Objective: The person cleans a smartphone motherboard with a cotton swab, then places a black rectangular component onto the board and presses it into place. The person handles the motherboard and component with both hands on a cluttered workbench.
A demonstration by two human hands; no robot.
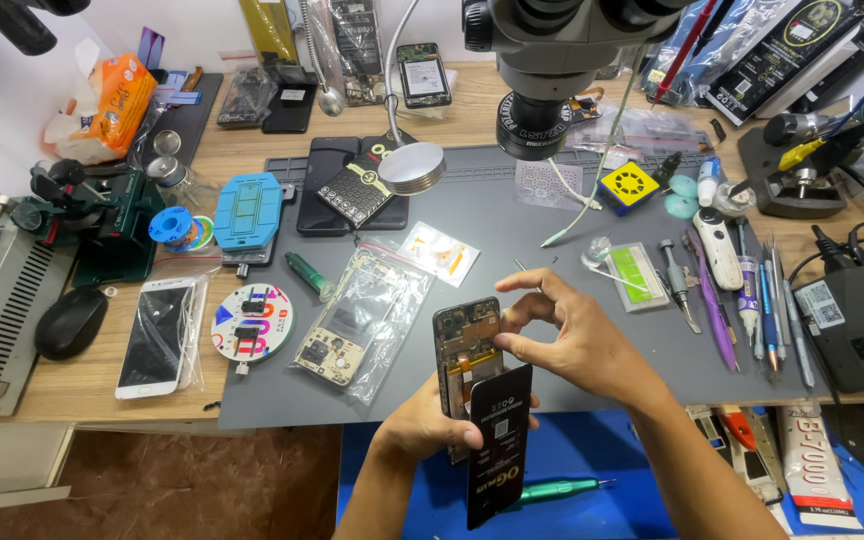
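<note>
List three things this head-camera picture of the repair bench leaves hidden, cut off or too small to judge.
1. Head view: the lower part of the opened phone is covered by the black battery and the left hand.
2. Head view: whether the right hand fingers pinch anything is too small to tell.
3. Head view: the microscope top is cut off by the upper edge.

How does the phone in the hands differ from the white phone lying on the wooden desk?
The opened phone is held upright in the left hand, while the white phone lies flat on the desk. The opened phone shows its inner parts; the white phone shows a dark screen. The right hand touches the opened phone; nothing touches the white phone. Both are slim rectangles.
</note>
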